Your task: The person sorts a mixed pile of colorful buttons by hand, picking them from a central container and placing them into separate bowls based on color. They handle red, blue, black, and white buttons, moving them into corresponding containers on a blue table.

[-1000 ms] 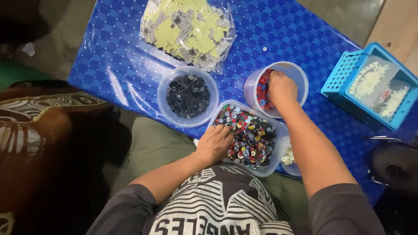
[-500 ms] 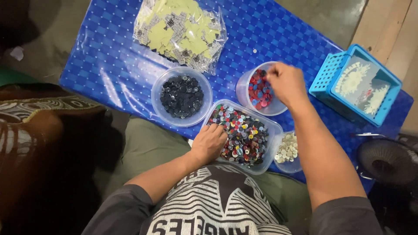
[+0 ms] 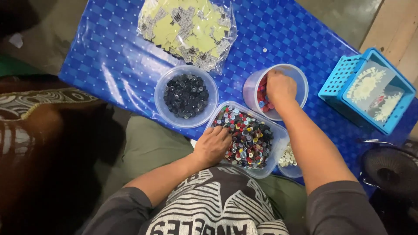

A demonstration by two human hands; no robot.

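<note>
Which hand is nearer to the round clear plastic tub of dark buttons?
Left. The left hand rests in the rectangular clear container of mixed buttons, just below the round clear plastic tub of dark buttons. The right hand is farther right, inside the clear cup.

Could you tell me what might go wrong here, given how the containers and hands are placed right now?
The clear rectangular tub of mixed coloured buttons seems to overhang the blue table's near edge; the left hand pressing in it could tip it into the lap. The right hand inside the round clear cup of red and blue buttons might knock it over when pulled out.
</note>
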